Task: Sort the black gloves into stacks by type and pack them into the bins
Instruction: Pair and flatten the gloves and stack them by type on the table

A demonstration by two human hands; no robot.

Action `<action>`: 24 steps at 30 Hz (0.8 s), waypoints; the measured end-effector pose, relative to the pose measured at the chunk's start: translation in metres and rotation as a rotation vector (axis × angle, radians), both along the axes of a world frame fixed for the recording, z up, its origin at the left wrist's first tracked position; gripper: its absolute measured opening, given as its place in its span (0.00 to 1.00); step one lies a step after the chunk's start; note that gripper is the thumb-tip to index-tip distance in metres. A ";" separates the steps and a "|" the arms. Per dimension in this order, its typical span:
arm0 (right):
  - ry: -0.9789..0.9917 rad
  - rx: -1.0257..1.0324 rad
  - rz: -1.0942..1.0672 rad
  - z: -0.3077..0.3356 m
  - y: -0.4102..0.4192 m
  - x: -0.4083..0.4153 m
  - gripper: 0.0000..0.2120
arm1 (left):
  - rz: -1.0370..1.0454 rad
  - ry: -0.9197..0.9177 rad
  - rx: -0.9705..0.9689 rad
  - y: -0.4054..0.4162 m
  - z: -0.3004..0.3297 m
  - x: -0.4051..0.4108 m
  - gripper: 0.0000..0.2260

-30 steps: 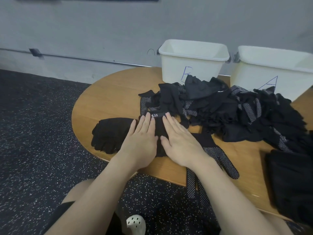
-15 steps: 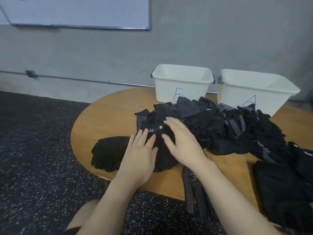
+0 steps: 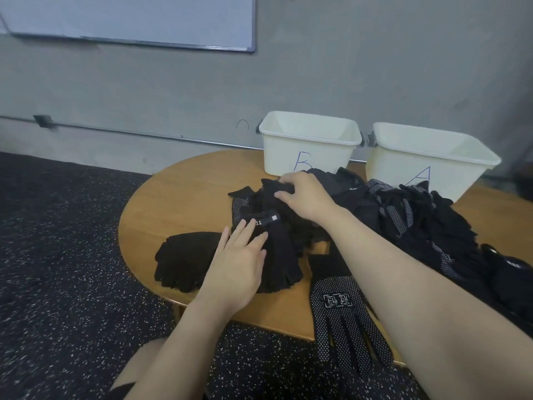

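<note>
Nearest the person, a dotted glove [image 3: 340, 310] with a white printed emblem is lying palm-up, its fingers hanging over the near edge of the round wooden tabletop [image 3: 184, 197]. Just beyond it, the left hand [image 3: 236, 264] is resting flat, fingers straight and slightly spread, on a stack of fingerless gloves [image 3: 277, 255] whose top cuff is showing a white "11" label. To the left of that stack, and touching it, a second stack of plain knit gloves [image 3: 184, 258] is sitting near the tabletop's left rim.

Farther in, the right hand [image 3: 302, 194] is reaching across into the unsorted glove pile [image 3: 403, 217], its fingers curling around a fold of black fabric at the pile's left end; which glove type it is gripping is hard to tell, since the black cloth is blending together there. The pile is spreading across the middle and right of the tabletop, mixing plain and dotted pieces.

At the back, two white bins are standing side by side against the grey wall: bin B [image 3: 308, 145] on the left and bin A [image 3: 427, 166] on the right, the pile's far edge lying just in front of both. A whiteboard [image 3: 129, 18] is hanging on the wall above.
</note>
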State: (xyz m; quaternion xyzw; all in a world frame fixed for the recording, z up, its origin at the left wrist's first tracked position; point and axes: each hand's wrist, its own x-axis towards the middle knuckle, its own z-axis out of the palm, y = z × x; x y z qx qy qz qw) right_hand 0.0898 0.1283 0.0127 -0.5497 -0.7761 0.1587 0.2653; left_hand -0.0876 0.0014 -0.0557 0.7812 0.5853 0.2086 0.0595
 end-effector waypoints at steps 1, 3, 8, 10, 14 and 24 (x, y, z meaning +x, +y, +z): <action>0.088 0.003 -0.007 0.005 -0.002 0.000 0.06 | 0.001 0.006 -0.007 0.000 0.000 0.000 0.21; 0.248 0.023 -0.026 0.019 -0.006 0.001 0.08 | 0.009 0.030 -0.023 0.000 0.000 0.000 0.21; 0.619 -0.029 -0.027 0.061 -0.017 0.012 0.08 | 0.019 0.025 -0.036 0.000 0.000 0.001 0.22; 0.707 -0.016 -0.017 0.075 -0.030 0.019 0.07 | 0.027 -0.010 -0.036 -0.002 0.002 0.003 0.22; 0.864 -0.055 0.014 0.092 -0.072 0.040 0.08 | 0.037 -0.213 0.003 -0.011 0.013 0.012 0.21; 0.936 -0.180 -0.070 0.015 -0.200 0.083 0.06 | -0.274 -0.896 -0.272 -0.052 0.031 0.035 0.16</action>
